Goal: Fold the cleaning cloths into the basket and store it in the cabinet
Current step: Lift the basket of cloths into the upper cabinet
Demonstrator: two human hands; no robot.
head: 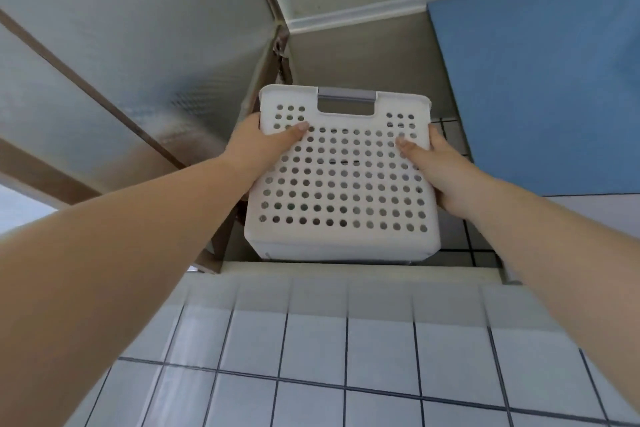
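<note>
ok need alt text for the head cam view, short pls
Two bare hands, left hand and right hand, hold a white perforated basket by its sides, raised at the opening of an overhead cabinet. Its frosted door stands open at left, above a white tiled wall.

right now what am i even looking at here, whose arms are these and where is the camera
There is no machine here. The one picture comes from a camera worn on a person's head, tilted upward, so you see their own two bare arms reaching up.

The left hand and the right hand each grip one side of a white basket full of round holes, thumbs pressed on its near face. The basket sits at the front edge of an open cabinet mounted high on the wall; its door swings out to the left. Below is a white tiled wall. Whether cloths lie inside the basket cannot be seen from below.
</note>
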